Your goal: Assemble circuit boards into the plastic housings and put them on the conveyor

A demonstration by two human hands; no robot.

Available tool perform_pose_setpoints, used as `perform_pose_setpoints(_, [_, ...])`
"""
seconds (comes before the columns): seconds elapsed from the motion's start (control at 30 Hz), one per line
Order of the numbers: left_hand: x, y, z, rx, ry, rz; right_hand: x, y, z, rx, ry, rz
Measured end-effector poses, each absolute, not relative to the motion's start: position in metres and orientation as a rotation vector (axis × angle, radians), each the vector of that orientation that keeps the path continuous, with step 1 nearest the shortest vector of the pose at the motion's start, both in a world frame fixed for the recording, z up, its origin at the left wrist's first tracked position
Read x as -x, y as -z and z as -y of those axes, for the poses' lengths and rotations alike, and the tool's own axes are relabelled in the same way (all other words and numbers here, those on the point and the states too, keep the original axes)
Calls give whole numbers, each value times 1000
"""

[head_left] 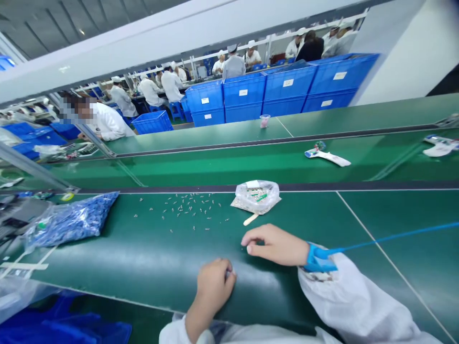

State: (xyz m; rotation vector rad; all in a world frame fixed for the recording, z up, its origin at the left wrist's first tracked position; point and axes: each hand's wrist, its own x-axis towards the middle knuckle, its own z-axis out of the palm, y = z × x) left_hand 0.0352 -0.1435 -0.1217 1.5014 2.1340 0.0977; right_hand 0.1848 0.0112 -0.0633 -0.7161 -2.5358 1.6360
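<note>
My left hand [214, 283] rests at the near side of the green work surface [150, 260], its fingers curled in; whatever may be inside them is hidden. To its right, my right hand [276, 244] is held over the surface, wearing a blue wrist strap [322, 258] with a cord. Its thumb and forefinger are bent and slightly apart, and nothing shows between them. Beyond that hand sits an open clear plastic bag [256, 196] of small parts, with a flat wooden stick [250, 220] beside it. Many tiny metal parts [186, 206] lie scattered left of the bag.
A plastic bag of blue parts [81, 220] lies at the left. On the green belt [201, 165] behind is a white handheld device housing [330, 156] with exposed electronics. A small cup [264, 121] stands on the far ledge. Blue crates [244, 95] and people in white coats are beyond.
</note>
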Motion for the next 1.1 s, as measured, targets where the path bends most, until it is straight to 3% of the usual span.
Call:
perform_pose_setpoints(0.4, [-36, 145, 132, -1580, -150, -2337, -184, 151, 29, 1067, -1674, 2227])
perform_pose_setpoints(1.1, [-46, 149, 145, -1542, -368, -2353, -190, 154, 25, 954, -1665, 2295])
